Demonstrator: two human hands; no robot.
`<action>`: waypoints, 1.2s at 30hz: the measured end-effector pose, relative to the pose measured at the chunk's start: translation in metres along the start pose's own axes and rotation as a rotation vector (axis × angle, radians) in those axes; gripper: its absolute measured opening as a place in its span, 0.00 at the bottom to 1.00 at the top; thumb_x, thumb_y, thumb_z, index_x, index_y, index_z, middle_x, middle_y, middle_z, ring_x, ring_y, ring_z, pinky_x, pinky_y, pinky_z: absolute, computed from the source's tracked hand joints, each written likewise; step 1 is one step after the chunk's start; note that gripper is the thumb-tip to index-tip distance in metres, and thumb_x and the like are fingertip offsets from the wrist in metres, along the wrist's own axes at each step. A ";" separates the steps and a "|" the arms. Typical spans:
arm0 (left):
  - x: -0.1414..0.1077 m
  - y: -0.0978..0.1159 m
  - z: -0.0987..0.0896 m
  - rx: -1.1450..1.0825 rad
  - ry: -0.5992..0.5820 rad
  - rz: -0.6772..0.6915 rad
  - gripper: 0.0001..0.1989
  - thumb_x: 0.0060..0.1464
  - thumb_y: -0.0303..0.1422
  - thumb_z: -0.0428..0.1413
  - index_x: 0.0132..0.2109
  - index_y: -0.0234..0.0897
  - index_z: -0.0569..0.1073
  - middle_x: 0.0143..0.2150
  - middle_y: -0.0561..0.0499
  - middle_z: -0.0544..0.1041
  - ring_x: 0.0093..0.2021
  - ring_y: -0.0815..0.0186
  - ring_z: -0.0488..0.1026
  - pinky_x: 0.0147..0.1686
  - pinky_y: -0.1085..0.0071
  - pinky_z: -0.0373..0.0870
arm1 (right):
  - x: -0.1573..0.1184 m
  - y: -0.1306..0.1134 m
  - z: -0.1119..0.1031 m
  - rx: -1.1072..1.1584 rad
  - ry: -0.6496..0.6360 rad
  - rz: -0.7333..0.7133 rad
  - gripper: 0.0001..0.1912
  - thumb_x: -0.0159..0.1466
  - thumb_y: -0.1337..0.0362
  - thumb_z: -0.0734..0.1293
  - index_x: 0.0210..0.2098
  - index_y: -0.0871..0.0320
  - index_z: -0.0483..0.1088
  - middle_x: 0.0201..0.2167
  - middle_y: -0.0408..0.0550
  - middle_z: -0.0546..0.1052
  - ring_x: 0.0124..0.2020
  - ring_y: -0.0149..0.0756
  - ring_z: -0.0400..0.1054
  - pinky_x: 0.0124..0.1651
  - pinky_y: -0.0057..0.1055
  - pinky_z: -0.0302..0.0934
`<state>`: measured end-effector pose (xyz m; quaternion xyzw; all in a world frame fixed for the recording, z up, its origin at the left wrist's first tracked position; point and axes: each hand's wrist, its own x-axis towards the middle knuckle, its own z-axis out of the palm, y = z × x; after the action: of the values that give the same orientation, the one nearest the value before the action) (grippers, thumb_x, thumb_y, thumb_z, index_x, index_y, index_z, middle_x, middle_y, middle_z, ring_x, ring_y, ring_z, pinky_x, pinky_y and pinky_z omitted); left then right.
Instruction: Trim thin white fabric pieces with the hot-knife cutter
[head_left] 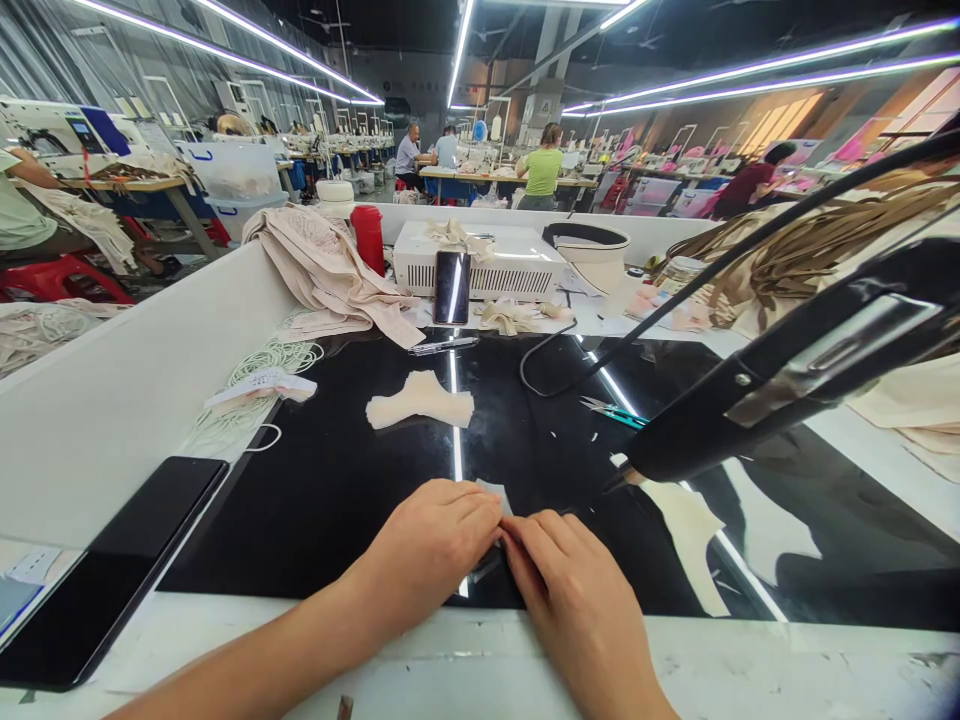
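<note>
Left hand: the left hand [431, 545] lies palm down on the black counter [315, 500], fingers curled, its grip pinched narrow on a small pale scrap [495, 493].
Right hand: the right hand [574, 590] meets the left at the fingertips, grip likewise narrow; whether it pinches the scrap cannot be told.
Scrap: at the near middle of the counter, mostly hidden under the fingers.
Cut piece: a cream cut piece [420, 402] lies flat further back, well apart from the hands.
Lamp: a black lamp [787, 380] slants in from the right, above the counter.
Snips: green snips [615, 410] lie right of centre.
Phones: one phone [112, 570] lies flat at the left edge; a second phone [452, 287] stands against a white box [517, 262].
Cord: white cord [262, 375] is coiled at the left.
People: others sit at far benches.
</note>
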<state>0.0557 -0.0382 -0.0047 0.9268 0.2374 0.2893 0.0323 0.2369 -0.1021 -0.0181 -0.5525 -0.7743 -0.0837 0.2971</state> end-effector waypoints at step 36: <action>-0.007 0.011 -0.003 -0.036 -0.030 -0.003 0.10 0.71 0.23 0.49 0.53 0.33 0.73 0.50 0.47 0.84 0.53 0.59 0.82 0.48 0.60 0.81 | 0.097 0.062 -0.076 1.044 0.604 0.389 0.29 0.54 0.52 0.82 0.53 0.47 0.77 0.33 0.44 0.80 0.29 0.41 0.74 0.38 0.45 0.71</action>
<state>0.0537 -0.0516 -0.0036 0.9299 0.2333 0.2795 0.0528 0.2999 -0.0352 0.0848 -0.4174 -0.4807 0.2082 0.7426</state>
